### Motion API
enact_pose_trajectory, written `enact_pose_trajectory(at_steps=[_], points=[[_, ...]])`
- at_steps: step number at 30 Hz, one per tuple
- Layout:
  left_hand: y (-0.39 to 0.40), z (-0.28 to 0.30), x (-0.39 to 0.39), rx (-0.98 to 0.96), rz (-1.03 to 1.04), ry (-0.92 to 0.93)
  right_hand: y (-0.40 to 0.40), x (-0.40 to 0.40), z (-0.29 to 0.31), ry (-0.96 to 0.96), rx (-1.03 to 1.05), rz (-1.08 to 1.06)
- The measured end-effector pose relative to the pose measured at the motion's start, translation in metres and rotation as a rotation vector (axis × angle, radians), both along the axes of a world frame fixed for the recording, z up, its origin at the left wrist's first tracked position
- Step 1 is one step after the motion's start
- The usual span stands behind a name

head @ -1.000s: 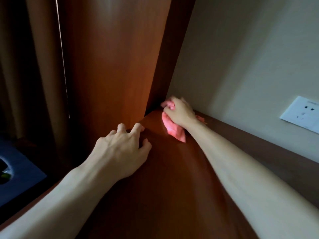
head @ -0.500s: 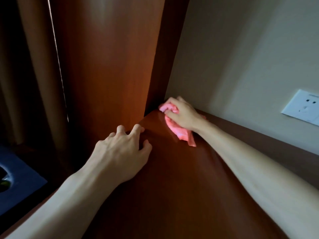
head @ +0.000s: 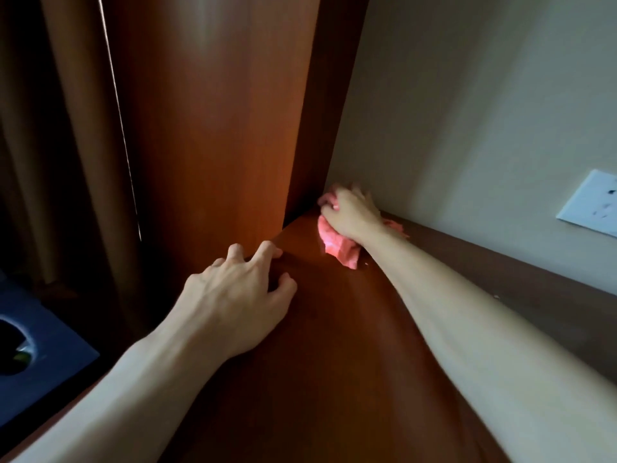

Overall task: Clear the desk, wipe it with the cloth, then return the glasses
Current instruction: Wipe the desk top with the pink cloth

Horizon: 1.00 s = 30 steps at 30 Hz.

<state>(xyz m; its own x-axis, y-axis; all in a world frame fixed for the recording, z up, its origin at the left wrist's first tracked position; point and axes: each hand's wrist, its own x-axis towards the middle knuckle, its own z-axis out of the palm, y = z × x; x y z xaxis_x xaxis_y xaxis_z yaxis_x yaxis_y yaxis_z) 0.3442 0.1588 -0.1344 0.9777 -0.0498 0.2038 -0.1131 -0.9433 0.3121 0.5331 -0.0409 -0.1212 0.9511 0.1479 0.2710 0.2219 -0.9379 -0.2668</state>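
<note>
A crumpled pink cloth point(head: 337, 243) lies pressed on the dark reddish wooden desk point(head: 334, 345) in its far corner, where the wall meets a tall wooden panel. My right hand point(head: 350, 213) is closed over the cloth and holds it against the desk top. My left hand point(head: 240, 292) rests on the desk's left edge, fingers spread and bent, holding nothing. No glasses are in view.
A tall wooden panel point(head: 217, 111) rises at the desk's left end, with brown curtains point(head: 66, 128) beside it. A white wall socket point(head: 591, 202) sits on the beige wall at right. A dark blue object point(head: 43, 355) lies lower left, below desk level.
My right hand slid the cloth out along the desk and then back into the far corner. My left hand stayed on the desk edge.
</note>
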Motion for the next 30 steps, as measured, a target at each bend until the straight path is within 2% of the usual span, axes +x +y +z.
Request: enact_pose_trajectory(at_steps=[2, 4, 6, 9, 10, 12, 14, 18, 20, 23, 28, 30], points=[[-0.001, 0.0, 0.002, 0.002, -0.018, 0.006, -0.012, -0.01, -0.006, -0.015, 0.056, 0.1], [0.0, 0.0, 0.002, 0.0, -0.023, 0.013, -0.022, -0.018, -0.006, -0.025, 0.101, 0.05], [0.001, 0.0, 0.001, 0.002, -0.029, 0.029, -0.019, -0.028, -0.004, -0.042, 0.062, -0.003], [0.001, 0.002, 0.0, 0.023, -0.029, 0.031, -0.021, -0.048, -0.01, -0.057, 0.053, 0.174], [0.001, 0.001, 0.001, 0.022, -0.026, 0.032, -0.026, -0.051, -0.011, -0.055, 0.089, 0.169], [0.0, 0.0, 0.0, 0.022, -0.021, 0.032, -0.033, -0.054, -0.008, -0.051, 0.114, 0.03], [0.0, 0.001, 0.001, 0.029, -0.021, 0.031, -0.028, -0.061, -0.005, -0.047, 0.035, -0.017], [0.001, 0.002, 0.001, 0.022, -0.023, 0.04, -0.042, -0.084, -0.012, -0.051, 0.083, 0.246], [0.0, 0.002, 0.0, 0.013, -0.025, 0.035, -0.052, -0.081, -0.012, -0.065, 0.122, 0.195], [0.0, 0.002, 0.0, 0.03, -0.012, 0.032, -0.037, -0.073, -0.007, -0.067, 0.066, 0.014], [0.001, 0.003, 0.002, 0.021, -0.038, 0.057, -0.045, -0.081, -0.013, -0.069, 0.084, 0.154], [0.001, 0.004, 0.001, 0.016, -0.037, 0.083, -0.042, -0.074, -0.008, -0.074, 0.103, 0.07]])
